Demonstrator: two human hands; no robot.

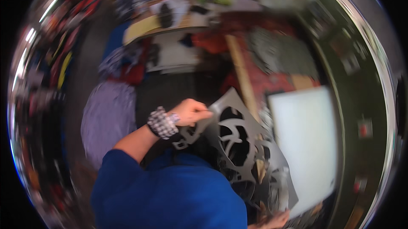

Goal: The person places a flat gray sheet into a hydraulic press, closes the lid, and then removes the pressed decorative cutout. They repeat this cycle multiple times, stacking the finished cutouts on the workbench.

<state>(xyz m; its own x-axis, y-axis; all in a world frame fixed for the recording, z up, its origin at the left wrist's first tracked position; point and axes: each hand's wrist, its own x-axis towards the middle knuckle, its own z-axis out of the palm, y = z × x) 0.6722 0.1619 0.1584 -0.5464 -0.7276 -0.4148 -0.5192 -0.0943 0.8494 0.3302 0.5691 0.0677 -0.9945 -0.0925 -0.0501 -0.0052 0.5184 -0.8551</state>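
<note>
Between my two hands hangs a thin grey sheet [280, 156] with large curved cut-outs, tilted in front of my right side. My left hand [191, 112] is closed, its thumb and fingers pinching the sheet's left edge. A patterned scrunchie [162, 123] is round that wrist. At the lower edge of the view my right hand [278, 220] is at the sheet's bottom corner, closed on it, though the fingers are small and blurred. A narrow strip of the same grey material [187, 137] with openings shows just below my left hand.
Right of the sheet is a large white board [306, 139]. Beyond it lies a grey pile [280, 52] on a red surface, with a wooden strip [242, 73] alongside. A purple-covered round shape [108, 120] stands left. A cluttered table [142, 29] stands ahead; a green wall [357, 101] runs along the right.
</note>
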